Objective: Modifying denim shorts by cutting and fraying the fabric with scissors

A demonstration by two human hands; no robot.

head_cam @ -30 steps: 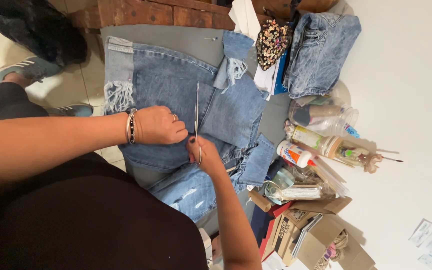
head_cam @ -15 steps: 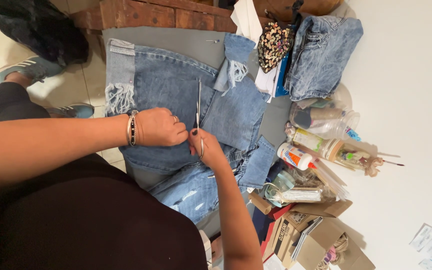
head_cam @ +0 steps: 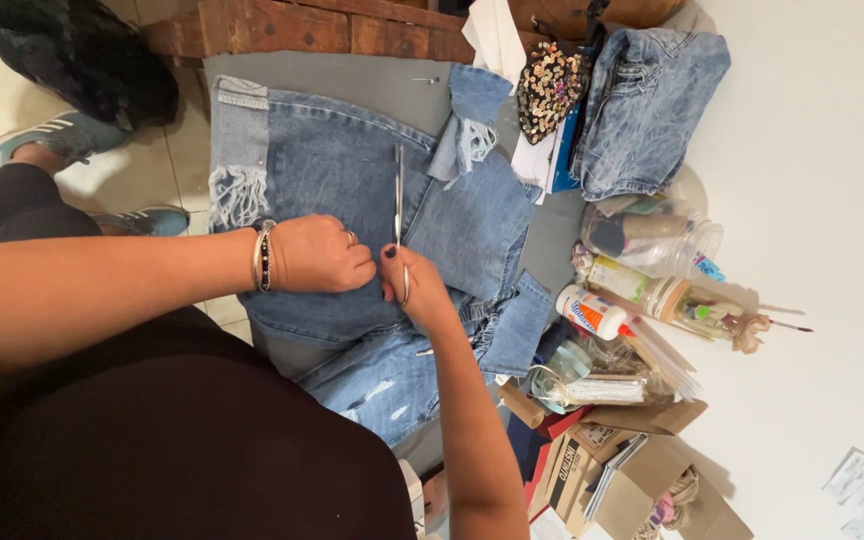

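Scissors (head_cam: 399, 215), gripped in the closed right hand (head_cam: 414, 290), cut the denim jeans (head_cam: 352, 170) spread mid-desk; the left hand (head_cam: 320, 254), fisted on the fabric, should keep it taut beside the blades.

Scissors (head_cam: 399, 205) lie on jeans (head_cam: 352, 170); glue bottle (head_cam: 592, 312) seemingly just beside them

A grey surface (head_cam: 332, 75) carries the spread blue denim garment (head_cam: 352, 180), with a second folded denim piece (head_cam: 647, 95) and a sequined patch (head_cam: 549, 85) near one edge. Beside them lie a white glue bottle (head_cam: 592, 312), a clear plastic jar (head_cam: 652, 235), thin paintbrushes (head_cam: 777, 320) and small cardboard boxes (head_cam: 632, 480).
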